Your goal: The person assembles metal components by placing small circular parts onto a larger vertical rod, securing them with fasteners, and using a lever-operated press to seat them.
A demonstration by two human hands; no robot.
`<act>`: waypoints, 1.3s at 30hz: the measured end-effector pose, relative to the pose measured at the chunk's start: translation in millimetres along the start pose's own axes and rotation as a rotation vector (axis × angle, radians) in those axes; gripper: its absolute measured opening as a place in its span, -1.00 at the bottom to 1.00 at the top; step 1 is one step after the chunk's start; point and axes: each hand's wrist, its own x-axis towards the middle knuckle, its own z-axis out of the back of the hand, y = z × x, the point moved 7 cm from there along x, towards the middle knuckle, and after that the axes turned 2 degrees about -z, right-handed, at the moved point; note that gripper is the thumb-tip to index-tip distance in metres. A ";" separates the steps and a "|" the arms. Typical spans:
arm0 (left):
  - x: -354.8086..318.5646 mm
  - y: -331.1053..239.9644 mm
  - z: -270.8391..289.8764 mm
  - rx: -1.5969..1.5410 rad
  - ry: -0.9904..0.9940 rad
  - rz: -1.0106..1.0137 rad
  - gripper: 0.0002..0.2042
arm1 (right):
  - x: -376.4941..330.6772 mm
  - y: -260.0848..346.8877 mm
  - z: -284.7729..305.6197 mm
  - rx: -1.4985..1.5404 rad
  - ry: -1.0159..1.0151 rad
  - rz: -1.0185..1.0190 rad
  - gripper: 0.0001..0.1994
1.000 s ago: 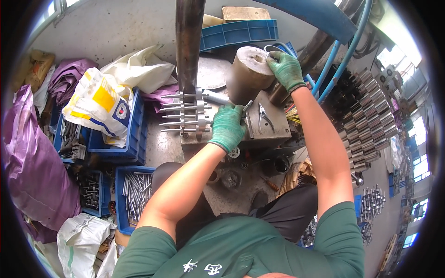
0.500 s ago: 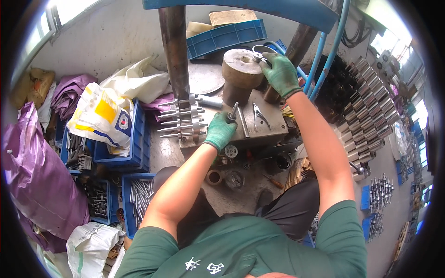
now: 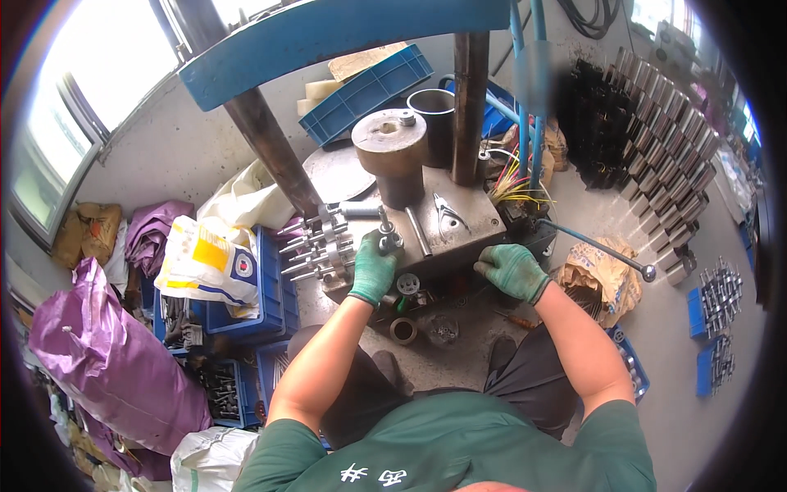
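My left hand (image 3: 375,272), in a green glove, is closed around a metal shaft (image 3: 384,220) that stands up past the fingers at the block's front edge. My right hand (image 3: 512,272), gloved alike, is curled by the block's front right corner; whatever its fingers may hold is hidden. Behind the left hand rises a thick steel cylinder (image 3: 390,156) with a small metal ring (image 3: 407,118) on its top. A metal rod (image 3: 418,232) and pliers (image 3: 448,215) lie on the steel block (image 3: 479,223). Several shafts with discs (image 3: 328,238) lie at the block's left end.
A press frame with a blue crossbeam (image 3: 344,41) and dark posts (image 3: 470,107) surrounds the block. A ball-ended lever (image 3: 602,248) juts out right. Blue crates (image 3: 279,287) and purple sacks (image 3: 115,353) crowd the left; stacked metal tubes (image 3: 668,156) stand right.
My right hand has come away from the cylinder's top, down to the block's front right; the ring stays on the cylinder. My left hand keeps the shaft. The whole view has shifted.
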 end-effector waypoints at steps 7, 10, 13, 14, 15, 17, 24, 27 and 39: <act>30.2 -133.9 26.9 -0.474 -0.088 -0.468 -0.59 | 8.0 -4.4 -8.3 0.006 0.157 0.098 -0.65; 91.7 -177.8 36.7 -0.311 -0.163 -0.471 -0.62 | 7.6 -8.4 -6.5 0.019 0.201 0.106 -0.62; 166.0 -179.8 39.4 -0.470 -0.186 -0.494 -0.60 | 16.8 -12.5 -20.2 0.086 0.260 0.134 -0.53; 178.3 -179.4 38.6 -0.430 -0.166 -0.422 -0.58 | 16.8 -14.8 -23.0 0.091 0.272 0.128 -0.51; 190.1 -179.8 38.7 -0.487 -0.153 -0.379 -0.58 | 15.5 -15.5 -25.4 0.098 0.283 0.124 -0.49; 208.9 -180.8 37.0 -0.567 -0.147 -0.363 -0.56 | 10.8 -7.2 -20.7 0.091 0.375 0.096 -0.43; 213.9 -178.8 17.5 -0.546 -0.059 -0.338 -0.60 | -4.0 -17.9 -53.0 -0.080 0.464 0.265 -0.52; 207.6 -179.7 19.6 -0.485 -0.052 -0.339 -0.59 | -11.3 -9.4 -52.6 -0.118 0.526 0.198 -0.56; 211.8 -183.1 15.4 -0.518 -0.058 -0.335 -0.47 | -35.5 17.3 -14.2 0.025 0.517 0.238 -0.58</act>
